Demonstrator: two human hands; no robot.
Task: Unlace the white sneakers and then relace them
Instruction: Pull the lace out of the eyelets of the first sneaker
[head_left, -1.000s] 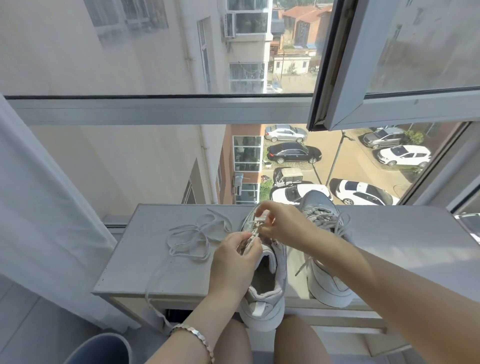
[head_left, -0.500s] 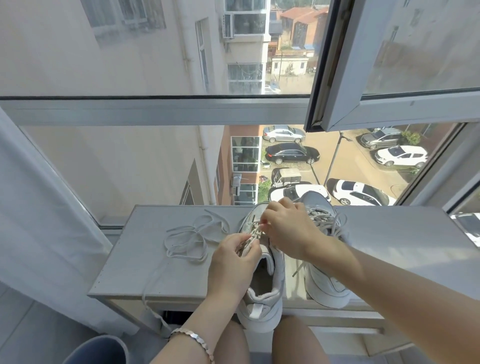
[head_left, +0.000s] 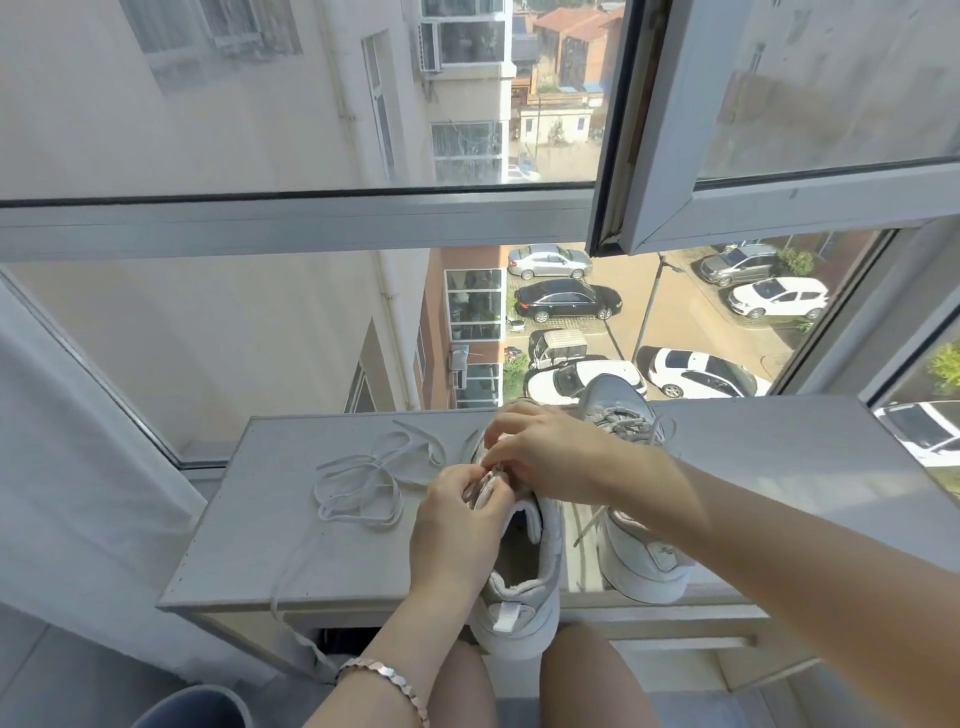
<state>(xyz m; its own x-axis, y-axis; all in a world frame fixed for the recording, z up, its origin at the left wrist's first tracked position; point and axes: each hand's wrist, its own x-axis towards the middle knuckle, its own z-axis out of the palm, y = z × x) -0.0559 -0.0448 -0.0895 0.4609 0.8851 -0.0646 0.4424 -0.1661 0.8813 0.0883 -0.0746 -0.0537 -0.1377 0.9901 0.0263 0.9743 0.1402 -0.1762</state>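
Two white sneakers stand on a grey windowsill table (head_left: 249, 540). The left sneaker (head_left: 524, 587) has its heel toward me, hanging over the front edge. My left hand (head_left: 457, 525) pinches its tongue and upper near the eyelets. My right hand (head_left: 545, 452) reaches over the same shoe, fingers curled and pinching the lace at the eyelets. A loose white lace (head_left: 363, 478) lies coiled on the table to the left, one end trailing over the front edge. The right sneaker (head_left: 634, 509) stands laced beside it, partly behind my right forearm.
A glass window (head_left: 260, 338) rises just behind the table, with an open sash (head_left: 727, 156) above right. A white curtain (head_left: 67, 493) hangs at the left. A blue bin rim (head_left: 192, 709) shows at the bottom left. My knees are under the table edge.
My right hand has come lower and nearer my left hand over the left sneaker's eyelets. The left hand stays on the tongue. The loose lace and right sneaker have not moved.
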